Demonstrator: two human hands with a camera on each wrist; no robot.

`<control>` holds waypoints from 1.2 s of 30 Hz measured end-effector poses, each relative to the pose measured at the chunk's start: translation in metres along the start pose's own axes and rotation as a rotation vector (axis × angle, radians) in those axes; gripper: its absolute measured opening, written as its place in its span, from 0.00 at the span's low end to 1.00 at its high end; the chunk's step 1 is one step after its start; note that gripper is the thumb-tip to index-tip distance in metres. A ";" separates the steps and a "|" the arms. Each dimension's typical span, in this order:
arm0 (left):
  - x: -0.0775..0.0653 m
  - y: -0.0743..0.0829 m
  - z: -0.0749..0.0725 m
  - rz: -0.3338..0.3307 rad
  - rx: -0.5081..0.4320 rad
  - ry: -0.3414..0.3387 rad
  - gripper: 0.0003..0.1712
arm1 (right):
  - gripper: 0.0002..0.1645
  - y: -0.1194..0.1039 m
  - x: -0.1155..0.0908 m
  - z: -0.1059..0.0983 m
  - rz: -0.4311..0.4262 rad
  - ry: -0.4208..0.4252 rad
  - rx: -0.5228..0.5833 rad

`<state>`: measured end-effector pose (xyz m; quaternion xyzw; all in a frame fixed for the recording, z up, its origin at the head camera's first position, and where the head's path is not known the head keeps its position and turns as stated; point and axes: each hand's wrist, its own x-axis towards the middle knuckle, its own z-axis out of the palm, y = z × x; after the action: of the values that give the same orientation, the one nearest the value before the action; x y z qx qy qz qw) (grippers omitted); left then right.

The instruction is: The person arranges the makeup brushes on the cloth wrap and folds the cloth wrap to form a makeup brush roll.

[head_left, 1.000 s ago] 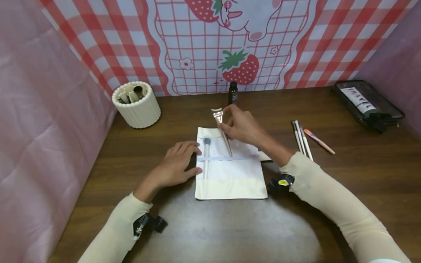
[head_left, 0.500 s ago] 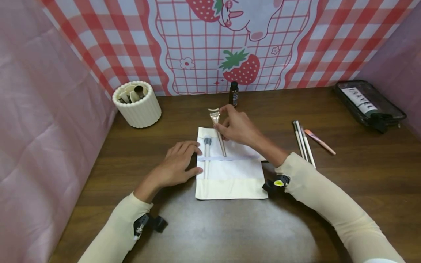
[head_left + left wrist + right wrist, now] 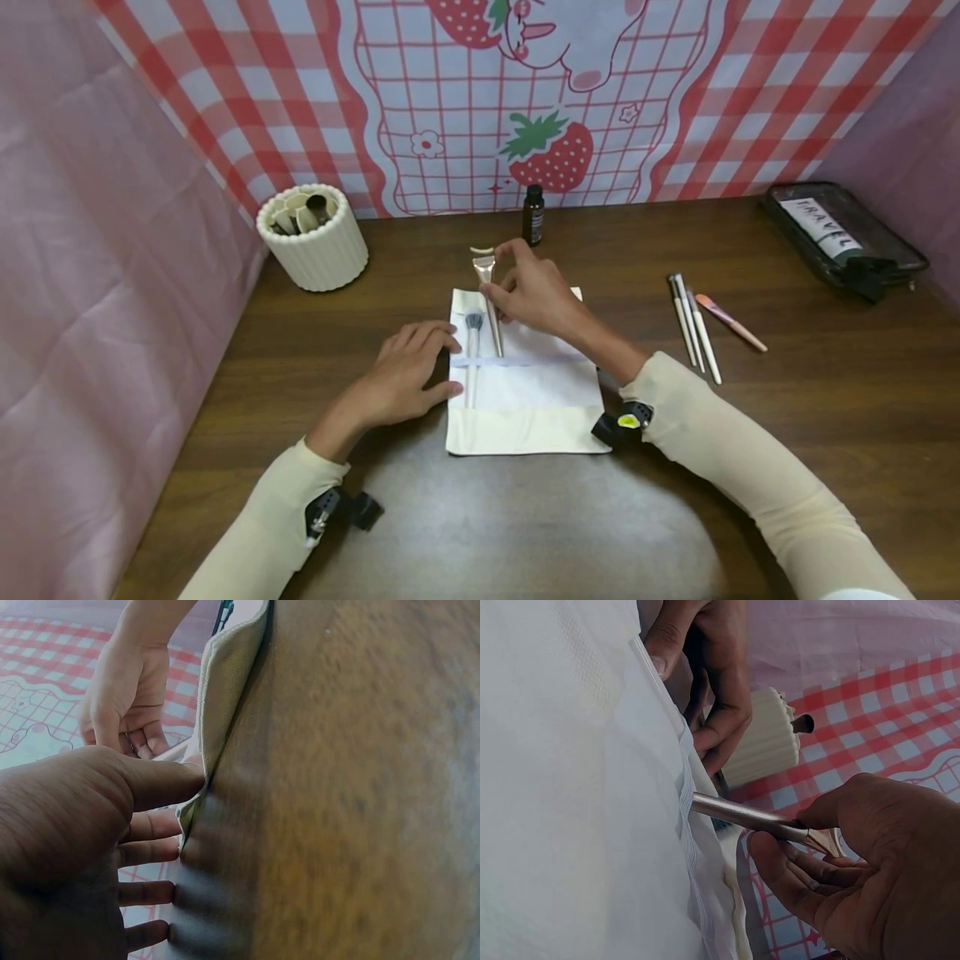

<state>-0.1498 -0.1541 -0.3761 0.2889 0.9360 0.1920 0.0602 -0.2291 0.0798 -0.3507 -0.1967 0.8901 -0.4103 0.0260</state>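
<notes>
A white fabric brush roll lies unfolded on the table, crossed by an elastic band. My right hand pinches a metallic makeup brush by its upper part, flat pale head pointing away. In the right wrist view, the handle's end is right at the gathered elastic. To its left, a white-handled brush with grey bristles sits under the band. My left hand rests at the roll's left edge, thumb and fingertips touching the cloth, fingers relaxed.
Several slim brushes and a pink brush lie to the right. Behind the roll stands a dark bottle. A white ribbed cup of brushes is back left, a black travel pouch back right against the curtain.
My right hand has moved left with the metallic brush, which has turned more upright beside the grey-bristled one. My left hand has stayed in place.
</notes>
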 end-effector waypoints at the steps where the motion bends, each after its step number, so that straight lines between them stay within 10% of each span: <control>1: 0.000 0.000 0.000 -0.001 0.000 0.000 0.28 | 0.33 0.000 0.000 0.000 -0.001 0.000 0.003; 36: 0.001 0.001 0.000 -0.003 0.008 0.005 0.27 | 0.38 0.009 -0.010 0.006 0.249 -0.224 0.336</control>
<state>-0.1499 -0.1531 -0.3760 0.2873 0.9372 0.1891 0.0571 -0.2220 0.0846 -0.3623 -0.1229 0.8182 -0.5219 0.2075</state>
